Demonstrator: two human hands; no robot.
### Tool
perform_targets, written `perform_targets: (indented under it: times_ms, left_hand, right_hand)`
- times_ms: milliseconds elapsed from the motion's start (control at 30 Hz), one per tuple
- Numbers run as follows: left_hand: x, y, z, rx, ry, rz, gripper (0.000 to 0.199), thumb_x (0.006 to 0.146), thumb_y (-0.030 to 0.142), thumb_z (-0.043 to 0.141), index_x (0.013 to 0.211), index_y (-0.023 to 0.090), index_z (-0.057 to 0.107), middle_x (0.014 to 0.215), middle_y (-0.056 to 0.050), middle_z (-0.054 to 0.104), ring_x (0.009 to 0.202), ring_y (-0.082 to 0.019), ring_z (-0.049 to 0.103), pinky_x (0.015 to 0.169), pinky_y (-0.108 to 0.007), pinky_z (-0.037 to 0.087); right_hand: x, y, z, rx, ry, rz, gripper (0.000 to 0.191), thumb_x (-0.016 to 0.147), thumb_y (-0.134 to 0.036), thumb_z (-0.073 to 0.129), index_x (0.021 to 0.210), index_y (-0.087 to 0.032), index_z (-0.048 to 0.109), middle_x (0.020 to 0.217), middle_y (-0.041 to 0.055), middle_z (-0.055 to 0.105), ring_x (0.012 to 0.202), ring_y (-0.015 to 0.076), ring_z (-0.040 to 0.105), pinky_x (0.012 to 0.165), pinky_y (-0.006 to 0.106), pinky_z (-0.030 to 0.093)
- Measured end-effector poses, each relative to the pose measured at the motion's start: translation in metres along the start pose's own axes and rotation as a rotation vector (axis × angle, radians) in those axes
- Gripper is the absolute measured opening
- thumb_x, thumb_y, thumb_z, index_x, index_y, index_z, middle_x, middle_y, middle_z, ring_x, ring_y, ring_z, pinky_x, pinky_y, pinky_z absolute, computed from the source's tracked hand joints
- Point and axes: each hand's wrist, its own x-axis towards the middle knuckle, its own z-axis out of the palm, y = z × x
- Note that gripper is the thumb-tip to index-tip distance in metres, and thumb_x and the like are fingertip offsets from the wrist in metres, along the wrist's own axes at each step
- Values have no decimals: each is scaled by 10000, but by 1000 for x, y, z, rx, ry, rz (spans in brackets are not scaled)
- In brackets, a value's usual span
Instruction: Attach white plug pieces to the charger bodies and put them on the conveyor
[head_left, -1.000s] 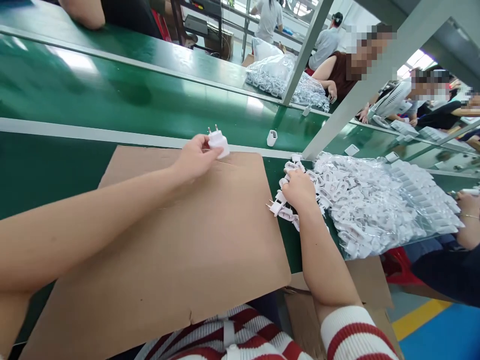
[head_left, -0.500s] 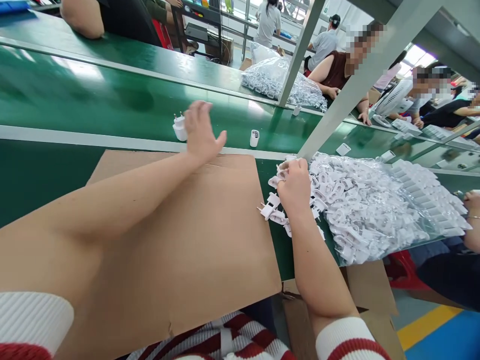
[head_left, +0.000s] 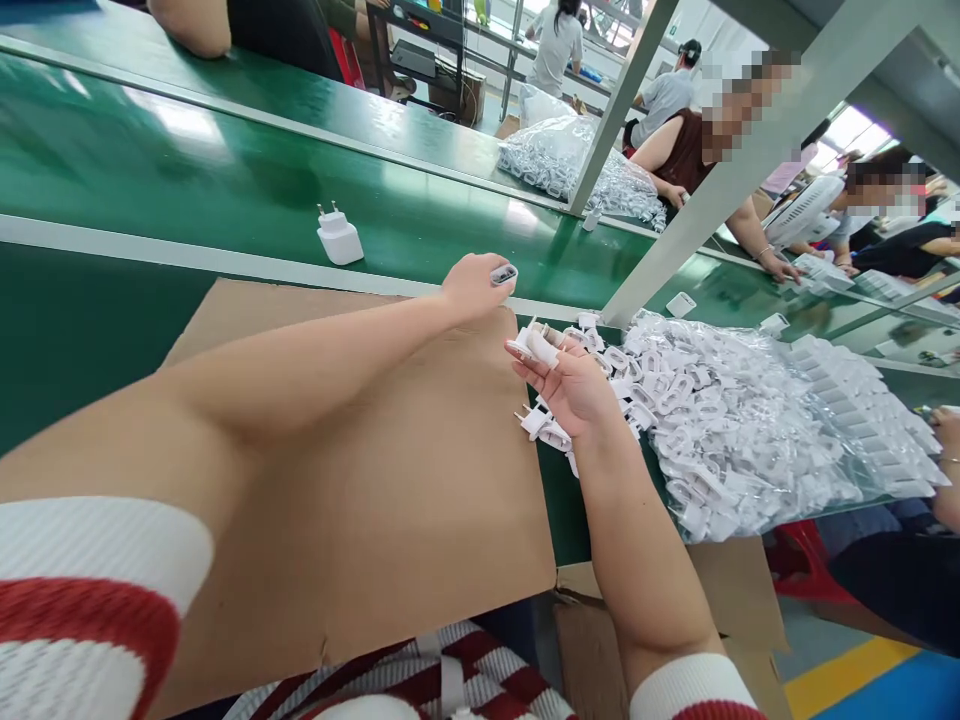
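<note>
My left hand (head_left: 474,285), at the near edge of the green belt, is closed around a white charger housing (head_left: 504,274); its end with dark openings points right. Just to the right and nearer, my right hand (head_left: 574,390) is turned palm up, its fingers pinching a white plug piece (head_left: 523,343) with metal pins. Behind that hand lie loose white plug pieces (head_left: 553,432), beside a heap of similar parts in a clear plastic bag (head_left: 739,420). An assembled-looking white plug charger (head_left: 340,238) with two pins stands on the belt to the left.
A brown cardboard sheet (head_left: 390,470) lies under my forearms. A slanted pale metal post (head_left: 675,220) rises at the belt's edge. Another white housing (head_left: 681,304) rests on the belt beyond it. Across the belt are another clear bag (head_left: 577,160) and several co-workers.
My left hand has moved right and nearer from beside the plug charger, taking the charger housing off the belt. My right hand has lifted from the loose pieces, turned up and brought out a plug piece.
</note>
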Motion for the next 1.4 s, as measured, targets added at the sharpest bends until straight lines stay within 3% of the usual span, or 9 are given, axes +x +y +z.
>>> perform_targets:
  times_ms: [200, 333, 467, 600, 700, 800, 867, 1033, 1400]
  left_hand:
    - [-132, -15, -46, -61, -174, 289, 447, 958, 445, 564, 1309, 214, 716, 1164, -79, 764, 1059, -275, 653, 977, -378, 487]
    - [-180, -26, -50, -150, -233, 277, 521, 962, 443, 605, 1428, 212, 630, 1155, -94, 749, 1089, -277, 645, 1002, -401, 496]
    - [-186, -38, -42, -245, -193, 277, 399, 907, 479, 695, 1184, 192, 719, 1244, -119, 709, 1168, -306, 617, 1044, -442, 484]
    - [-181, -43, -40, -285, -211, 317, 295, 949, 446, 656, 1078, 200, 754, 1157, -101, 707, 1074, -283, 625, 991, -444, 491]
    - [-181, -43, -41, -339, -211, 288, 302, 919, 464, 707, 1067, 207, 768, 1129, -90, 699, 1071, -279, 620, 967, -426, 500]
    - [-181, -43, -41, -378, -220, 259, 286, 916, 464, 714, 1032, 212, 783, 1093, -85, 696, 1053, -274, 620, 918, -405, 511]
    - [-181, -43, -41, -387, -222, 262, 274, 925, 453, 698, 1025, 215, 788, 1089, -89, 697, 1051, -276, 620, 909, -404, 510]
    - [-180, -46, -37, -379, -194, 276, 256, 916, 446, 703, 964, 211, 791, 1045, -89, 698, 1029, -276, 618, 906, -406, 505]
    - [-180, -45, -38, -366, -206, 271, 263, 917, 450, 679, 916, 211, 789, 1038, -88, 700, 1008, -267, 621, 883, -399, 501]
  right_hand:
    - [-14, 9, 18, -214, 45, -190, 308, 676, -345, 893, 955, -257, 795, 990, 2, 799, 923, 182, 721, 851, 338, 601]
    - [-29, 4, 30, -262, -55, -136, 296, 690, -402, 894, 947, -290, 798, 1012, -5, 782, 674, 126, 627, 589, 291, 549]
    - [-29, 7, 35, -202, -147, -109, 363, 697, -522, 891, 927, -283, 744, 998, 1, 741, 668, 113, 596, 522, 259, 495]
    - [-22, 23, 35, -371, -103, -212, 342, 697, -427, 918, 853, -255, 668, 851, -20, 684, 685, 118, 585, 576, 263, 512]
    - [-20, 32, 33, -674, -59, -418, 202, 879, -362, 776, 1056, -272, 739, 1047, 24, 707, 861, 150, 646, 783, 330, 587]
    - [-24, 31, 30, -955, -75, -639, 324, 990, -296, 646, 1305, -320, 718, 1221, 63, 661, 1125, 195, 650, 989, 397, 572]
    - [-27, 29, 31, -1025, -89, -696, 357, 976, -269, 686, 1325, -342, 710, 1152, 46, 690, 1098, 198, 676, 974, 397, 583]
    - [-32, 32, 38, -1142, -127, -817, 228, 935, -212, 757, 1139, -313, 771, 1050, 13, 789, 956, 189, 728, 879, 367, 608]
    - [-28, 38, 36, -1069, -143, -778, 228, 917, -171, 751, 1106, -297, 774, 1071, 4, 806, 983, 188, 746, 922, 373, 609]
